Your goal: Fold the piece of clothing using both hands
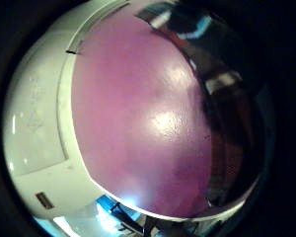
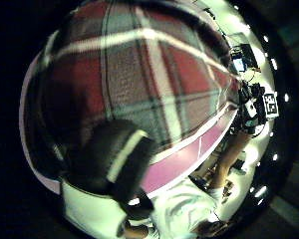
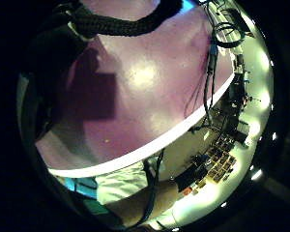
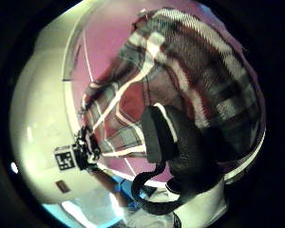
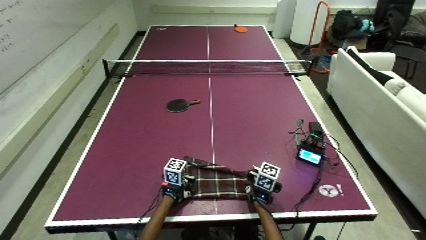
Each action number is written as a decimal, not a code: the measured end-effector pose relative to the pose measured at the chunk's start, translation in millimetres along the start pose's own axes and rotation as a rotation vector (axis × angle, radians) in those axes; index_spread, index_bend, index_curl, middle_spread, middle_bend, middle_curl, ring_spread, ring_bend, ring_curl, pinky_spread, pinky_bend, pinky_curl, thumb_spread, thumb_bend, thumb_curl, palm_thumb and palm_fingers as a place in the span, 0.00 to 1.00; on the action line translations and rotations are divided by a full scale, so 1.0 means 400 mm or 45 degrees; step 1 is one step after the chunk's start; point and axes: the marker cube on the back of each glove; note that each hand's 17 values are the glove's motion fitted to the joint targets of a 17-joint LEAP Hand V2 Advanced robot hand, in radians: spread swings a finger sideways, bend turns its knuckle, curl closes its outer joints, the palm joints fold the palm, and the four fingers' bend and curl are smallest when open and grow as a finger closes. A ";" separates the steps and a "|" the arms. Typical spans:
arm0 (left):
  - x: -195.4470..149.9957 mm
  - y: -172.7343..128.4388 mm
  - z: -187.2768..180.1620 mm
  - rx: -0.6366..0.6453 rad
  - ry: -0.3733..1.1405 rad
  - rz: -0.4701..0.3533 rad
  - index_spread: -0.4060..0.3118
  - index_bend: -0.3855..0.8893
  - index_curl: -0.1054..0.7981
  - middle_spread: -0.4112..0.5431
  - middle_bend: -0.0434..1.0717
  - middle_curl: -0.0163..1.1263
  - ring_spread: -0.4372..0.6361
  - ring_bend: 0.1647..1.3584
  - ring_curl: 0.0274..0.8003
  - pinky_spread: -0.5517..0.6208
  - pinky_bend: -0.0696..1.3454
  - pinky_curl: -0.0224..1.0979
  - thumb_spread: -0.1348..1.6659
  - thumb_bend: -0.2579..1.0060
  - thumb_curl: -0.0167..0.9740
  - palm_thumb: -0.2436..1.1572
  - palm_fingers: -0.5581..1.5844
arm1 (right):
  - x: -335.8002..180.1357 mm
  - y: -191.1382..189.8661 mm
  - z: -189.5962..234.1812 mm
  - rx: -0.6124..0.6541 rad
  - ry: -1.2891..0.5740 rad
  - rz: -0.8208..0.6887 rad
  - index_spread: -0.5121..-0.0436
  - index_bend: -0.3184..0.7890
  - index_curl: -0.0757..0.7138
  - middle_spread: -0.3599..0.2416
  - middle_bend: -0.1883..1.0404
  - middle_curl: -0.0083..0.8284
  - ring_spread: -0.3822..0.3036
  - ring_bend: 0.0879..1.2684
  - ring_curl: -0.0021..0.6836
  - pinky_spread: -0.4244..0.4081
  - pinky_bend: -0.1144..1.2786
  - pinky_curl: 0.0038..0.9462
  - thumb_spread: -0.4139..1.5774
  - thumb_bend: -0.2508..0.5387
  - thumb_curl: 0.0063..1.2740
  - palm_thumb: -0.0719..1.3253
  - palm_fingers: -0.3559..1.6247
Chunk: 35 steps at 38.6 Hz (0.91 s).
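Left hand (image 5: 174,192) and right hand (image 5: 261,192) sit at either side edge of the plaid cloth (image 5: 216,182); can't tell whether the fingers grip it or just rest on it. Cloth lies flat near the front edge of the purple table (image 5: 253,115), already in a compact rectangle. Looks light, soft, floppy, not fragile; best taken at corners or side edges. No containers visible.

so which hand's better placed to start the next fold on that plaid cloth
Neither clearly. In the outside view the left hand sits at the left edge of the plaid cloth and the right hand at its right edge, so both are equally placed for a two-handed fold.
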 end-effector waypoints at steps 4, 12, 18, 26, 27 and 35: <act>0.011 -0.014 0.042 0.015 0.000 0.013 0.56 0.32 0.38 0.40 0.21 0.37 0.48 0.41 0.48 0.75 0.35 0.41 0.69 0.13 0.20 0.25 0.34 | -0.028 -0.011 0.029 0.193 0.084 -0.007 0.59 0.29 0.35 0.55 0.31 0.44 0.55 0.44 0.57 0.66 0.53 0.45 0.83 0.29 0.18 0.47 0.38; 0.070 -0.033 0.052 0.000 0.053 0.002 0.48 0.44 0.42 0.48 0.20 0.35 0.67 0.33 0.39 0.84 0.32 0.36 0.66 0.14 0.16 0.10 0.33 | -0.013 -0.064 0.018 0.310 0.007 0.039 0.54 0.29 0.26 0.40 0.45 0.49 0.31 0.63 0.61 0.69 0.43 0.37 0.84 0.43 0.23 0.63 0.52; 0.136 -0.056 0.038 0.018 0.049 -0.008 0.47 0.44 0.44 0.49 0.20 0.34 0.72 0.32 0.37 0.87 0.31 0.35 0.65 0.14 0.15 0.10 0.33 | 0.030 -0.120 -0.055 0.148 -0.260 0.098 0.46 0.27 0.21 0.25 0.50 0.52 0.22 0.72 0.66 0.45 0.46 0.37 0.81 0.46 0.26 0.72 0.65; 0.151 -0.086 -0.032 0.077 0.441 0.052 0.46 0.41 0.45 0.50 0.21 0.33 0.76 0.32 0.36 0.89 0.31 0.34 0.66 0.16 0.14 0.12 0.33 | -0.098 -0.122 -0.221 0.246 -0.819 -0.386 0.41 0.29 0.19 0.18 0.45 0.52 0.19 0.70 0.68 0.21 0.56 0.42 0.72 0.41 0.30 0.76 0.69; 0.146 -0.088 -0.050 0.119 0.543 0.079 0.46 0.39 0.44 0.49 0.21 0.33 0.76 0.33 0.36 0.89 0.31 0.34 0.67 0.17 0.14 0.14 0.33 | -0.122 -0.152 -0.212 0.270 -0.819 -0.429 0.41 0.30 0.19 0.18 0.45 0.52 0.18 0.69 0.68 0.20 0.56 0.42 0.71 0.40 0.31 0.77 0.70; -0.017 -0.027 -0.159 0.522 0.359 -0.161 0.46 0.39 0.41 0.45 0.28 0.35 0.73 0.40 0.38 0.89 0.26 0.32 0.82 0.25 0.17 0.24 0.35 | -0.351 -0.227 -0.147 0.347 -0.669 -0.624 0.39 0.33 0.21 0.17 0.40 0.51 0.18 0.64 0.66 0.14 0.54 0.42 0.62 0.31 0.36 0.77 0.71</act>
